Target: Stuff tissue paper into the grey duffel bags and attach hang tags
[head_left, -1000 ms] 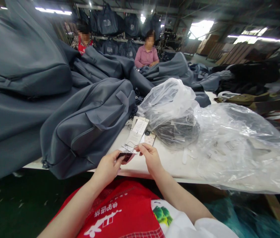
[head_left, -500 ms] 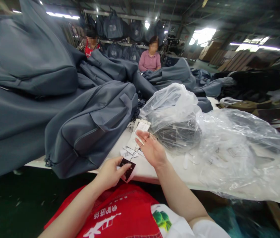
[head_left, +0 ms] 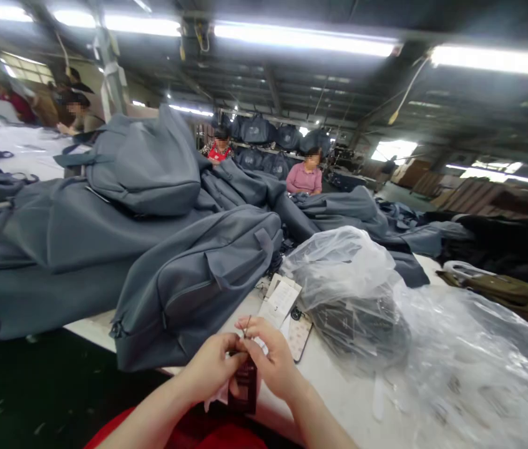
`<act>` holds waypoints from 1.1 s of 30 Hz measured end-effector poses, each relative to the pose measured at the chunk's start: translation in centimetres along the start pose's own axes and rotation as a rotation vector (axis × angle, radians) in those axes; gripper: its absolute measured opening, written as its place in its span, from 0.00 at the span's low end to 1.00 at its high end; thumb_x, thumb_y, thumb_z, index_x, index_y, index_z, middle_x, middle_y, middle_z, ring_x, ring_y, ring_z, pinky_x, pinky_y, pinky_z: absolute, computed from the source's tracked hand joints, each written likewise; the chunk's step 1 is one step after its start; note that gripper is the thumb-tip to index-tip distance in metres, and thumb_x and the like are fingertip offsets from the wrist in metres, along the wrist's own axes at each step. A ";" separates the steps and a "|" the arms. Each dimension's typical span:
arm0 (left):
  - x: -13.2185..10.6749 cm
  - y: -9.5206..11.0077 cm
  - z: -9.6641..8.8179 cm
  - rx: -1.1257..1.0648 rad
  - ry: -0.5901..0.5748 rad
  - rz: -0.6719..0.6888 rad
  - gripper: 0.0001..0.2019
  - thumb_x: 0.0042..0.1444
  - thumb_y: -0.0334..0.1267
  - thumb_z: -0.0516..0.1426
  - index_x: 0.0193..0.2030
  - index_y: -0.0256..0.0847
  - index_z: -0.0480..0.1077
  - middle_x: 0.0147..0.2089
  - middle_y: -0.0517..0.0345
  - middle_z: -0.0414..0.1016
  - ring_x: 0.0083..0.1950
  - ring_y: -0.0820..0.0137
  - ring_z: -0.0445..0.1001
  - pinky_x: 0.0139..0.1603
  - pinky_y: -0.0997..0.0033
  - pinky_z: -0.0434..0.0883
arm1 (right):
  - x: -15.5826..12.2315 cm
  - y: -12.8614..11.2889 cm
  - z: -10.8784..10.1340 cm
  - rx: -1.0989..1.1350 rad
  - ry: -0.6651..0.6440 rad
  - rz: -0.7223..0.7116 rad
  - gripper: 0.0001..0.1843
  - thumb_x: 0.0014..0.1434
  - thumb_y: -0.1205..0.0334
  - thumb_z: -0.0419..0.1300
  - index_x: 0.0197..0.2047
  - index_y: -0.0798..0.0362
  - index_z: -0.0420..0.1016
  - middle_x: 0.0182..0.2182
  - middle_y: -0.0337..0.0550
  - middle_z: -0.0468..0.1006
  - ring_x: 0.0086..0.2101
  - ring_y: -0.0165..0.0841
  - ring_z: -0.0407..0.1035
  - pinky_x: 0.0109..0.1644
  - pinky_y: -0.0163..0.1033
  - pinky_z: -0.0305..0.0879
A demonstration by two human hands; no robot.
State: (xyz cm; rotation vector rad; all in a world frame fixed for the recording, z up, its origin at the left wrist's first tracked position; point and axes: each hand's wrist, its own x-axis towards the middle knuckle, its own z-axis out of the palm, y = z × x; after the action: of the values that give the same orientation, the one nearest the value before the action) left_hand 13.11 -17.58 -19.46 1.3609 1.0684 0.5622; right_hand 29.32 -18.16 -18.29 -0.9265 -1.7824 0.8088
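Observation:
My left hand (head_left: pixel 210 368) and my right hand (head_left: pixel 271 362) meet at the near table edge, both pinched on a small dark hang tag (head_left: pixel 244 390) that dangles below the fingers. A thin string (head_left: pixel 246 325) sticks up from the pinch. Just beyond my hands lie white paper tags (head_left: pixel 281 299) and a patterned card (head_left: pixel 299 338) on the white table (head_left: pixel 339 405). A grey bag (head_left: pixel 198 280) lies to the left of my hands.
A clear plastic bag (head_left: pixel 348 274) holding dark tags sits right of the paper tags, with more loose plastic (head_left: pixel 470 362) beyond. Grey bags (head_left: pixel 142 162) pile up at left and behind. Two people (head_left: pixel 305 174) sit at the far end; others stand far left.
My right hand came back from the paper tags to join the left on the dark tag. The tag now hangs upright. The camera tilted up, showing more ceiling.

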 end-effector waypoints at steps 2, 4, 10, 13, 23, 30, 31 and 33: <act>-0.2 0.4 -0.3 -0.022 0.066 0.094 0.11 0.52 0.42 0.57 0.40 0.40 0.67 0.30 0.56 0.77 0.28 0.67 0.76 0.30 0.71 0.71 | 0.8 0.1 -0.2 0.084 0.072 0.049 0.07 0.64 0.61 0.53 0.36 0.50 0.71 0.51 0.48 0.75 0.54 0.39 0.66 0.60 0.48 0.60; -0.8 0.9 -0.7 -0.026 0.149 0.165 0.13 0.52 0.38 0.56 0.45 0.41 0.65 0.32 0.58 0.77 0.34 0.66 0.77 0.36 0.69 0.73 | 1.6 0.2 -0.3 0.138 0.142 0.094 0.08 0.63 0.58 0.54 0.34 0.50 0.71 0.56 0.48 0.72 0.57 0.40 0.64 0.61 0.50 0.57; -3.1 1.8 -2.0 0.124 0.128 0.169 0.10 0.53 0.41 0.54 0.34 0.39 0.74 0.31 0.55 0.76 0.29 0.67 0.75 0.28 0.72 0.70 | 3.6 -0.5 1.2 0.161 0.024 0.075 0.10 0.62 0.56 0.57 0.34 0.50 0.77 0.62 0.47 0.65 0.62 0.41 0.57 0.65 0.49 0.52; -3.9 1.6 -3.5 0.117 0.128 0.066 0.15 0.54 0.48 0.54 0.27 0.38 0.71 0.21 0.61 0.67 0.16 0.73 0.64 0.15 0.75 0.59 | 4.2 0.1 3.2 0.231 -0.171 0.101 0.11 0.61 0.54 0.58 0.37 0.50 0.79 0.54 0.48 0.74 0.54 0.39 0.67 0.59 0.46 0.60; -5.5 12.4 -20.2 0.246 0.216 0.008 0.23 0.44 0.59 0.61 0.30 0.37 0.72 0.20 0.65 0.62 0.15 0.81 0.52 0.12 0.80 0.48 | 12.8 3.5 2.1 -0.131 0.307 0.074 0.16 0.60 0.51 0.52 0.38 0.50 0.76 0.28 0.44 0.77 0.33 0.37 0.71 0.42 0.42 0.66; 0.8 17.8 -22.9 0.352 0.026 -0.058 0.20 0.39 0.53 0.66 0.28 0.37 0.71 0.20 0.66 0.58 0.15 0.81 0.49 0.13 0.79 0.44 | 22.4 1.3 1.3 0.395 -0.041 0.176 0.31 0.59 0.47 0.52 0.63 0.51 0.62 0.30 0.39 0.78 0.16 0.23 0.56 0.19 0.31 0.50; 1.6 17.8 -22.9 0.335 0.017 -0.056 0.20 0.39 0.52 0.65 0.29 0.37 0.71 0.20 0.66 0.59 0.16 0.81 0.50 0.13 0.78 0.43 | 23.2 1.3 1.5 0.473 -0.115 0.216 0.32 0.58 0.47 0.53 0.63 0.52 0.62 0.30 0.39 0.78 0.16 0.23 0.56 0.18 0.30 0.47; 3.0 17.7 -22.9 0.312 0.017 -0.050 0.21 0.39 0.53 0.65 0.31 0.37 0.71 0.20 0.65 0.61 0.16 0.80 0.52 0.13 0.78 0.43 | 24.4 1.4 1.6 0.543 -0.236 0.240 0.31 0.55 0.47 0.58 0.59 0.55 0.68 0.23 0.36 0.75 0.17 0.23 0.57 0.20 0.29 0.48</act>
State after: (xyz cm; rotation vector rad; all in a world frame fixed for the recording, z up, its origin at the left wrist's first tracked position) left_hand -0.79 -0.40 -0.53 1.5962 1.2379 0.3809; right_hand 21.49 3.27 -9.49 -0.7043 -1.5320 1.5175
